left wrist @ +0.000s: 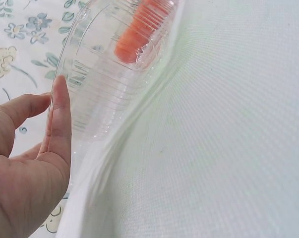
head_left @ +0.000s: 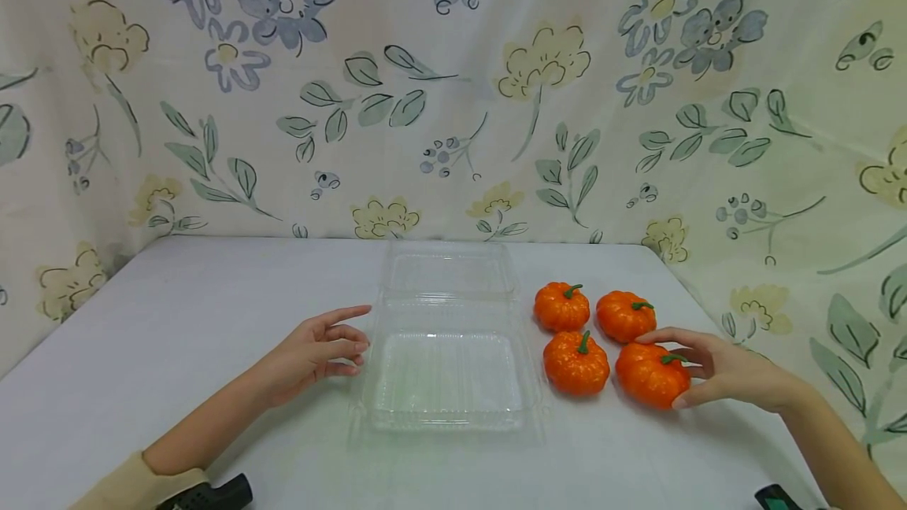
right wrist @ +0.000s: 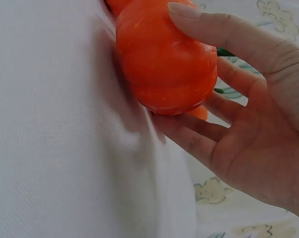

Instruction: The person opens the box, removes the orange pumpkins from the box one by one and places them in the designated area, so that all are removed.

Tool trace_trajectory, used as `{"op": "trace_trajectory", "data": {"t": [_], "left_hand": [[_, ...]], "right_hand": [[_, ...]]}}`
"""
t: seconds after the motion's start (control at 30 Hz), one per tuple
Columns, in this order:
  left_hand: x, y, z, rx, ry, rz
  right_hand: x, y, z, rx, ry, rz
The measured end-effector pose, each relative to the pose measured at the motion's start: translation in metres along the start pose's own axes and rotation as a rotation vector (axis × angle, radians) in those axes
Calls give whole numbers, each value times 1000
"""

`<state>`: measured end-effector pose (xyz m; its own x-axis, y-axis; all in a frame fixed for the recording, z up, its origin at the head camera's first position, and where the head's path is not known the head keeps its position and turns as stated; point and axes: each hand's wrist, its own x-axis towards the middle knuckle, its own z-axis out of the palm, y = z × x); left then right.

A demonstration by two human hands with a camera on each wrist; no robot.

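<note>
My right hand (head_left: 723, 372) grips a small orange pumpkin (head_left: 648, 378), the front right one of a close group. Its thumb lies across one side of that pumpkin (right wrist: 164, 59) in the right wrist view, the other fingers round the far side. A clear plastic clamshell box (head_left: 449, 423) lies spread out on the table, its lid (head_left: 449, 258) folded away to the back. Beside the box's left edge is my left hand (head_left: 319, 352), fingers loosely bent and holding nothing. In the left wrist view its fingertips are right at the clear plastic wall (left wrist: 85, 94).
Three more orange pumpkins with green stems stand right of the box: back left (head_left: 560, 308), back right (head_left: 623, 317) and front left (head_left: 575, 367). A white cloth covers the table (head_left: 212, 297). Flower-printed curtains (head_left: 453, 101) rise behind and at both sides.
</note>
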<state>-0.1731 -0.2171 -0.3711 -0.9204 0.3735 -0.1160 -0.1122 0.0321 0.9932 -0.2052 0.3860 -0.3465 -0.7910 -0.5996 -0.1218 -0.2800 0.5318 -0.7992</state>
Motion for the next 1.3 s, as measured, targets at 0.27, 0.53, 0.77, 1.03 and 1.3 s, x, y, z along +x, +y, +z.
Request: {"op": "trace_trajectory", "data": {"t": [0.27, 0.53, 0.77, 1.03, 1.3], "left_hand": [[-1, -1, -1, 2, -9, 9], [-2, -1, -3, -1, -25, 19], [-2, -1, -3, -7, -21, 13], [-2, -1, -3, -3, -23, 17], [-3, 0, -3, 1, -28, 22]], "right_hand": [[2, 2, 2, 7, -12, 31], [3, 1, 4, 23, -8, 20], [4, 5, 5, 22, 6, 20], [4, 8, 4, -1, 18, 59], [3, 10, 4, -24, 35, 83]]}}
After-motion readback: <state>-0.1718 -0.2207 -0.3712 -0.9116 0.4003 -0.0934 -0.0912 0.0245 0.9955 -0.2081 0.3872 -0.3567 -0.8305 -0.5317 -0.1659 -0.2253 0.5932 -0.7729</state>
